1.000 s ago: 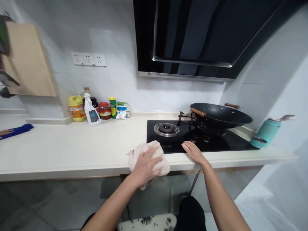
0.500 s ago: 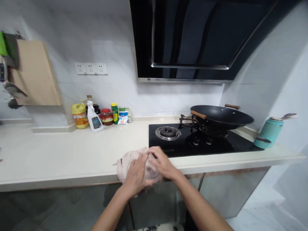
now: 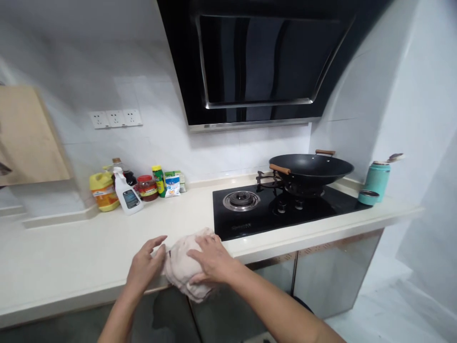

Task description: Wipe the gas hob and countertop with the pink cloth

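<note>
A folded pale pink cloth (image 3: 182,259) lies on the front edge of the white countertop (image 3: 89,257), and part of it hangs over the edge. My right hand (image 3: 212,259) rests on top of the cloth with its fingers spread. To the left of the cloth is my left hand (image 3: 144,267), fingers apart and nothing in them. Its thumb side is close to the cloth's left edge; whether it touches I cannot tell.
A black gas stove (image 3: 246,221) begins just behind the cloth, with a wok (image 3: 310,169) on its right burner. Several bottles and jars, among them a white spray bottle (image 3: 127,193), stand along the wall. A teal flask (image 3: 378,181) is at the far right. Overhead hangs a range hood (image 3: 257,62).
My left hand has come off the cloth and moved to its left side. My right hand has opened out flat across the cloth. The camera view has shifted to the right.
</note>
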A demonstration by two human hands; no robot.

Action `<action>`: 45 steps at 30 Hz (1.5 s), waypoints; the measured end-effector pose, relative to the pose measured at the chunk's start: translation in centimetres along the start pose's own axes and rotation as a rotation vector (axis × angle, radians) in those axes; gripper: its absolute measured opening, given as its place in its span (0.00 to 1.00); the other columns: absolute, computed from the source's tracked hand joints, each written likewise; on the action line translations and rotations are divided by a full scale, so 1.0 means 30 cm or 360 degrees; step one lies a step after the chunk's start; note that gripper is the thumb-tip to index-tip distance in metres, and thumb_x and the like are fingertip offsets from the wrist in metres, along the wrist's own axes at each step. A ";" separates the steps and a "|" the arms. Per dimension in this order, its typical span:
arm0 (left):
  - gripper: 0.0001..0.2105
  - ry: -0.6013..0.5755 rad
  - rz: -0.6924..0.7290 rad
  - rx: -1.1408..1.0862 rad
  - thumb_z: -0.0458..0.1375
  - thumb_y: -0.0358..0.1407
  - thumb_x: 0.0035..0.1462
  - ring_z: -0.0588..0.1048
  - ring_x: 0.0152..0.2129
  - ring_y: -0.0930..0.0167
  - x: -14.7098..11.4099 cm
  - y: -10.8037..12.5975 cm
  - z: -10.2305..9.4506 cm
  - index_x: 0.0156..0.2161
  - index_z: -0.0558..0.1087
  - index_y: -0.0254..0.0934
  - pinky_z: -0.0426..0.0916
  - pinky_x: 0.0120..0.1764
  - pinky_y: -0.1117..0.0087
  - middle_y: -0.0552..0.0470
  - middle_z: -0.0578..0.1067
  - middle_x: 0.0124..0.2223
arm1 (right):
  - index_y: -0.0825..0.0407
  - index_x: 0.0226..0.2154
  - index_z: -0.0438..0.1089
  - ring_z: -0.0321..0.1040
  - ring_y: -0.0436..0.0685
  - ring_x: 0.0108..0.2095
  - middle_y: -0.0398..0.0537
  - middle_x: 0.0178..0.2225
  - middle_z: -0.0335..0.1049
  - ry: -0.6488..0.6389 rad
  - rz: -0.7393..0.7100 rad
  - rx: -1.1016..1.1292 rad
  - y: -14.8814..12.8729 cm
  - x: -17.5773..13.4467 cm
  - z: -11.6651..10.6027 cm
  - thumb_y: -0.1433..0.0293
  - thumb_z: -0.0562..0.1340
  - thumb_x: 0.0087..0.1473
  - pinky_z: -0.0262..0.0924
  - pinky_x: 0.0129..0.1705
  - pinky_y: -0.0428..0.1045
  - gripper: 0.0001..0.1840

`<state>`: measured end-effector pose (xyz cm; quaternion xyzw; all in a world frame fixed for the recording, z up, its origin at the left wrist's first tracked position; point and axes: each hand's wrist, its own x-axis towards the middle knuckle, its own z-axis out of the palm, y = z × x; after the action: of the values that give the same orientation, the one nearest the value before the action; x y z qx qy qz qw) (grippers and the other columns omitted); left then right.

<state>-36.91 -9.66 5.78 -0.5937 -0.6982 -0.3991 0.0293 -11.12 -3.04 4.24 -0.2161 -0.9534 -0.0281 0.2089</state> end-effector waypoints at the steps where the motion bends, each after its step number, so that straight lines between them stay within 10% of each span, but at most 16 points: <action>1: 0.23 0.0019 0.0024 0.0072 0.50 0.48 0.55 0.78 0.48 0.60 0.022 -0.015 0.011 0.49 0.76 0.39 0.72 0.54 0.59 0.46 0.80 0.51 | 0.44 0.62 0.63 0.54 0.71 0.62 0.59 0.66 0.56 0.0035 0.0006 -0.0021 0.003 -0.008 0.001 0.38 0.63 0.51 0.49 0.61 0.65 0.44; 8: 0.23 -0.0123 -0.0038 0.0630 0.47 0.45 0.59 0.73 0.57 0.59 0.060 -0.135 0.076 0.50 0.77 0.40 0.69 0.57 0.58 0.43 0.76 0.58 | 0.47 0.51 0.70 0.58 0.63 0.53 0.52 0.55 0.67 0.0181 0.0117 0.0011 0.110 -0.170 -0.028 0.46 0.65 0.57 0.51 0.54 0.58 0.28; 27: 0.26 -0.0313 -0.0127 0.0687 0.46 0.50 0.59 0.70 0.59 0.53 0.055 -0.094 0.073 0.52 0.77 0.39 0.64 0.59 0.52 0.41 0.74 0.60 | 0.57 0.49 0.73 0.65 0.73 0.51 0.65 0.49 0.70 0.0292 0.2021 -0.0601 0.925 -0.917 -0.391 0.46 0.47 0.65 0.60 0.48 0.63 0.35; 31: 0.25 -0.0260 -0.0108 0.0689 0.47 0.49 0.58 0.71 0.58 0.53 0.051 -0.089 0.082 0.50 0.78 0.40 0.65 0.56 0.53 0.42 0.75 0.59 | 0.58 0.51 0.71 0.68 0.71 0.49 0.66 0.48 0.70 0.0222 0.2078 -0.0743 0.910 -0.880 -0.405 0.51 0.49 0.66 0.62 0.46 0.61 0.30; 45: 0.24 -0.0186 -0.0078 0.0678 0.48 0.48 0.57 0.73 0.55 0.53 0.038 -0.097 0.099 0.49 0.79 0.40 0.66 0.54 0.53 0.43 0.77 0.57 | 0.51 0.50 0.71 0.65 0.65 0.49 0.57 0.49 0.70 -0.0129 0.0750 -0.0429 0.400 -0.234 -0.185 0.53 0.55 0.65 0.57 0.50 0.58 0.23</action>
<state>-38.43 -6.91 2.81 -0.5790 -0.7815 -0.2080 0.1038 1.86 4.20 5.97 -0.4586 -0.8721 -0.0968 0.1406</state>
